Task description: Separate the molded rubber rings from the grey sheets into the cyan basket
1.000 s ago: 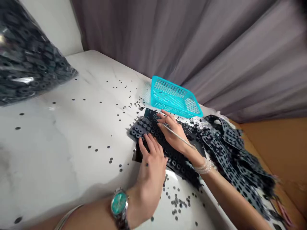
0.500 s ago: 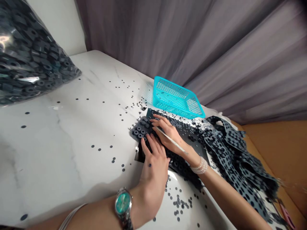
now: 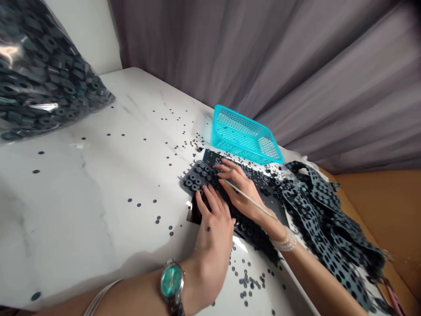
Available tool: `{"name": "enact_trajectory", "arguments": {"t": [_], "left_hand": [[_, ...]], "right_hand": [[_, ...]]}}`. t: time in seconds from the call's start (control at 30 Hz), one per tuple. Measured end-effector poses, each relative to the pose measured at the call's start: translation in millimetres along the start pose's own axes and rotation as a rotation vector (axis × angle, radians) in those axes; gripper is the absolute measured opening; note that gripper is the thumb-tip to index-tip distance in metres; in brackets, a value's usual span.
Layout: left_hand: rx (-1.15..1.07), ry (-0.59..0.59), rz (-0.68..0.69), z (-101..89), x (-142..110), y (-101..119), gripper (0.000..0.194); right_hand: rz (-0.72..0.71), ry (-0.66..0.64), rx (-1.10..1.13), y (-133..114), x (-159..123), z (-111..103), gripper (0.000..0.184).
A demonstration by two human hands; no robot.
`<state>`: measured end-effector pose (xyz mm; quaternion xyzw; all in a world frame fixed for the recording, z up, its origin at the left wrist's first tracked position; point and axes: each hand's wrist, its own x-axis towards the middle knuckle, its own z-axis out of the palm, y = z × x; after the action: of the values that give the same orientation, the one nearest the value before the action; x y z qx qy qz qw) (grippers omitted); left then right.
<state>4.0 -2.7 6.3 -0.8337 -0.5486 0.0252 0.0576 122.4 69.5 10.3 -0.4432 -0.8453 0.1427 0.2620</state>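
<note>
A black rubber sheet [image 3: 197, 177] studded with small rings lies on the white marble table [image 3: 98, 184]. My left hand [image 3: 212, 228] rests flat on the sheet's near edge, fingers stretched out, a teal watch [image 3: 172, 280] on the wrist. My right hand [image 3: 241, 191] lies over the sheet's middle with fingers pressing the rings. A thin pale stick [image 3: 251, 201] runs along the back of that hand from the fingers. A pearl bracelet [image 3: 285, 242] circles the right wrist.
A turquoise mesh basket [image 3: 245, 136] stands just beyond the sheet. A heap of punched black strips [image 3: 324, 224] spreads to the right. A clear bag of black rings [image 3: 39, 87] sits far left. Small black discs [image 3: 246, 281] are scattered over the table. Grey curtains hang behind.
Both hands stay on the sheet; the right hand's fingers have shifted slightly along the rings. The view has drifted a little, so everything sits a bit further right.
</note>
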Motion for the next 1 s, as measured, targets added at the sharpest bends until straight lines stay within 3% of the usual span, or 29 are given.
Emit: {"name": "enact_trajectory", "arguments": {"t": [0.17, 0.47, 0.53, 0.63, 0.7, 0.77, 0.9, 1.0], "left_hand": [[-0.008, -0.001, 0.031, 0.1, -3, -1, 0.050], [-0.049, -0.011, 0.023, -3.2, -1, -3, 0.055], [-0.065, 0.003, 0.007, -3.5, -1, -3, 0.055], [-0.116, 0.015, -0.028, -2.4, -1, -2, 0.056], [-0.110, 0.005, -0.038, -1.4, -1, -1, 0.056], [-0.072, -0.015, -0.037, -1.1, 0, 0, 0.055], [-0.053, -0.014, -0.030, -1.8, -1, -1, 0.056], [-0.096, 0.004, -0.015, -2.8, -2, -1, 0.051]], "right_hand": [[-0.101, -0.105, -0.024, -9, -9, -2, 0.017], [-0.193, -0.097, -0.102, -3, 0, 6, 0.018], [-0.191, -0.026, -0.095, 3, 5, 5, 0.017], [-0.011, 0.254, -0.103, 14, 16, 0, 0.015], [0.092, 0.336, -0.107, 19, 21, -4, 0.013], [0.099, 0.251, -0.101, 18, 22, -7, 0.012], [-0.006, 0.017, -0.035, 3, 17, -3, 0.011], [-0.079, -0.090, 0.023, -9, 14, 2, 0.014]]}}
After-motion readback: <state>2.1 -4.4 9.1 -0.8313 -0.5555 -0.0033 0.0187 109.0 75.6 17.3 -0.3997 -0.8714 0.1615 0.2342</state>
